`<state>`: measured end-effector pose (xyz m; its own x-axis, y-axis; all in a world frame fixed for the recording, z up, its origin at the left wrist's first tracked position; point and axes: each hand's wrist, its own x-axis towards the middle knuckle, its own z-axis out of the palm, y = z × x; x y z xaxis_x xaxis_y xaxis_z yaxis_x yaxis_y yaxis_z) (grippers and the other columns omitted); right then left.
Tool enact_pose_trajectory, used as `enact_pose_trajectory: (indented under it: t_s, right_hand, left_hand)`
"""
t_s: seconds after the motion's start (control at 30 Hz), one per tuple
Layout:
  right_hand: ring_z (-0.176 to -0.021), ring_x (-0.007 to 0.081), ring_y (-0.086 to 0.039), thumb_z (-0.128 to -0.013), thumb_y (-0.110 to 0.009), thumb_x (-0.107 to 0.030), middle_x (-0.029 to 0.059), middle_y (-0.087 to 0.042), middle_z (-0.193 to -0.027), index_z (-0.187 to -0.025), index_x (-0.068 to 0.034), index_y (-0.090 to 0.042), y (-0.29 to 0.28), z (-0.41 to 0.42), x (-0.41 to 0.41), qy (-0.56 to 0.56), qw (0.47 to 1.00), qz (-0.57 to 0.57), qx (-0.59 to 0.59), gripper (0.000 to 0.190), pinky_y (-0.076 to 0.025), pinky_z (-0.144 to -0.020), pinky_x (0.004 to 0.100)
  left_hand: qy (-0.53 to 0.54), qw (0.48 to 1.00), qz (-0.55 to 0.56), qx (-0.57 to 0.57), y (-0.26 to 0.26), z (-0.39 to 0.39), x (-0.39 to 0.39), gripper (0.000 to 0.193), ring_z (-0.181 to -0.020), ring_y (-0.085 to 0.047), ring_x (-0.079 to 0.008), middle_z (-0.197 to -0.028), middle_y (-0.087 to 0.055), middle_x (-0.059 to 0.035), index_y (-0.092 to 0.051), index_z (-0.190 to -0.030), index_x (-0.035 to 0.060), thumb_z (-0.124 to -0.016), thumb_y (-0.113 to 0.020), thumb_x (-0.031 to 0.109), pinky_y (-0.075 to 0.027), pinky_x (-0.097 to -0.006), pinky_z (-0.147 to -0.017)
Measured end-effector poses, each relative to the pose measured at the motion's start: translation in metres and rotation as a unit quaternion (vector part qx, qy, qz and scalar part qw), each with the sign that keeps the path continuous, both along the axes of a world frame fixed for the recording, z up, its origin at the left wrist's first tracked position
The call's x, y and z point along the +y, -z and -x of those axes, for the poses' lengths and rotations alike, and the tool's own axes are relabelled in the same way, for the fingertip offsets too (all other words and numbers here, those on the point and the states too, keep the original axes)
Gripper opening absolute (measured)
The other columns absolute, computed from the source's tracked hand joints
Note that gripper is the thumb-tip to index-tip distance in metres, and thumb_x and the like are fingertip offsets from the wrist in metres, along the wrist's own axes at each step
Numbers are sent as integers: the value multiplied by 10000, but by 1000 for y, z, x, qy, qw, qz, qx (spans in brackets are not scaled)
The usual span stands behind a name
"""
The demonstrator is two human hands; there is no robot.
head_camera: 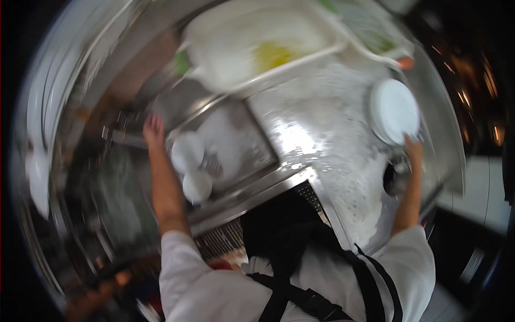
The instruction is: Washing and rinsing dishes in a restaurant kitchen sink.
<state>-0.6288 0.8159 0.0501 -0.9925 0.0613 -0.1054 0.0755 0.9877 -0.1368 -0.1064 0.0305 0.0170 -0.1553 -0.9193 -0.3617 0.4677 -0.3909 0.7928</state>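
My right hand (413,145) grips the near rim of a stack of white plates (395,110) on the right side of the wet steel counter. The thumb lies over the rim, and the other fingers are hidden. On the left, my left hand (154,129) is held out past the sink's left side, fingers extended, with nothing visible in it; motion blur softens it. Between my arms is a steel sink basin (265,141) with white foam (225,141). A round white dish (197,187) and another white dish (187,151) are at its left.
A large white plastic tub (225,76) with yellow residue stands behind the sink. Beside it is a second white tub (362,24) holding something green. A dark round opening (390,179), perhaps of a metal container, shows near my right forearm. Blurred kitchen fittings fill the left.
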Motion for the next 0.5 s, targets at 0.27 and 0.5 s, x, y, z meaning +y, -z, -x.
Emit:
enact_pose_trajectory:
  t_s: [0.27,0.5]
  right_hand:
    - [-1062,315,-516,-796,-689,-270,155,-571,-1118,-1202,-66,-553,-145,-63,-289,-383,823,40,418,474,-436,-863,410]
    - [-1053,313,-549,-846,-597,-347,214,-562,-1158,-1261,9,-477,-105,-9,-491,-501,848,12,173,559,-420,-893,362]
  left_hand:
    - [5,965,225,-137,109,-1,4,221,-850,-593,-196,-925,-622,-124,-574,-1021,29,-895,-453,164,-490,-320,-762]
    - [-59,974,-129,-178,471,-60,107,513,-1095,-520,-213,-1192,-561,-96,-525,-1209,53,-803,-616,354,-440,-308,-864]
